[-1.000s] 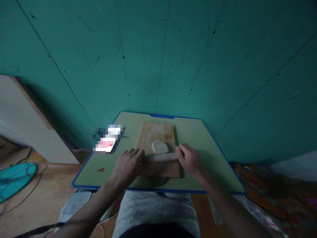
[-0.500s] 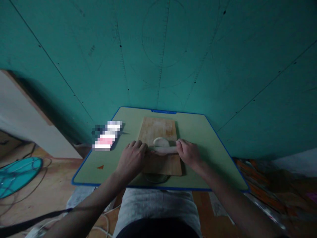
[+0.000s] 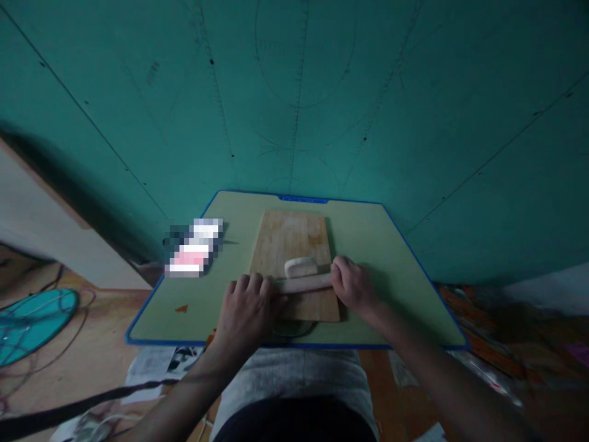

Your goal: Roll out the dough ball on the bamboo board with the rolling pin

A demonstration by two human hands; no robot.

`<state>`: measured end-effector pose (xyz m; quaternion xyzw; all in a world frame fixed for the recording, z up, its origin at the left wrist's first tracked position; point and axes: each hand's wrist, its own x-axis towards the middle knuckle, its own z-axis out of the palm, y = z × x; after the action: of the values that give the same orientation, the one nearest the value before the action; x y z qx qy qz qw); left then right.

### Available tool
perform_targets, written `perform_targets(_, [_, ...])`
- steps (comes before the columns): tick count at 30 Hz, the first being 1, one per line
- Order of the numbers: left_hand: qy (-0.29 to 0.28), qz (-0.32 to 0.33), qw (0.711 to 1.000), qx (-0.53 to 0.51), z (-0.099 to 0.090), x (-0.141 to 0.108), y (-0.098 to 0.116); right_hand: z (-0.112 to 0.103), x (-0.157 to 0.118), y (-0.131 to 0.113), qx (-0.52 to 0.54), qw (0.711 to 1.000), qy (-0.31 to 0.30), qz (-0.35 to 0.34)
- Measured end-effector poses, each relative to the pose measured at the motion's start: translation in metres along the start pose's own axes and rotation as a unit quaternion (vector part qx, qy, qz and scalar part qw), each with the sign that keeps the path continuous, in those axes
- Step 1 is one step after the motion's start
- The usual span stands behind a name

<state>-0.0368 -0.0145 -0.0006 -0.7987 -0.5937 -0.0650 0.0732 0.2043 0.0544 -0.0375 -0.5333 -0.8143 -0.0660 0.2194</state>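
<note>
A pale rolling pin (image 3: 304, 283) lies crosswise over a wooden cutting board (image 3: 294, 233). My left hand (image 3: 246, 304) is closed around its left end, fingers curled over the top. At the other end, my right hand (image 3: 352, 282) grips the pin in a closed fist near the board's right edge. Just beyond the pin sits a whitish lump of dough (image 3: 301, 266), its far edge raised. Whether pin and dough touch, I cannot tell. Both ends of the pin are hidden in my hands.
The board rests on a small table (image 3: 396, 245) with a blue rim, against a green wall (image 3: 294, 123). A blurred-out flat object (image 3: 196, 248) and a small orange scrap (image 3: 182, 309) lie at the left. Cables and a teal round item (image 3: 37, 325) are on the floor.
The rolling pin has come back toward me, off the dough's near part. The dough's near edge now shows, and its far edge looks lifted. My left hand is lower. The view tilts slightly.
</note>
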Motion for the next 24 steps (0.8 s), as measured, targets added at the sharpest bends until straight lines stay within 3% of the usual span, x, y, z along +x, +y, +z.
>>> perform_targets(5, [-0.010, -0.014, 1.000, 0.004, 0.001, 0.005, -0.002, 0.000, 0.008, 0.000, 0.014, 1.000, -0.019, 0.014])
perform_targets(10, [-0.052, 0.021, 0.997, -0.056, -0.003, 0.016, -0.020, -0.005, 0.017, -0.003, 0.024, 0.998, -0.052, 0.038])
perform_targets(16, [-0.008, 0.001, 0.996, -0.090, -0.014, 0.039, -0.038, -0.016, 0.039, -0.008, -0.008, 0.999, -0.011, 0.043])
perform_targets(20, [0.018, -0.012, 0.996, -0.091, -0.003, 0.056, -0.046, -0.016, 0.059, -0.014, -0.033, 0.998, -0.029, 0.047])
perform_targets(24, [0.012, -0.006, 0.998, -0.058, 0.017, 0.067, -0.049, -0.008, 0.070, -0.020, -0.046, 0.992, -0.070, 0.098])
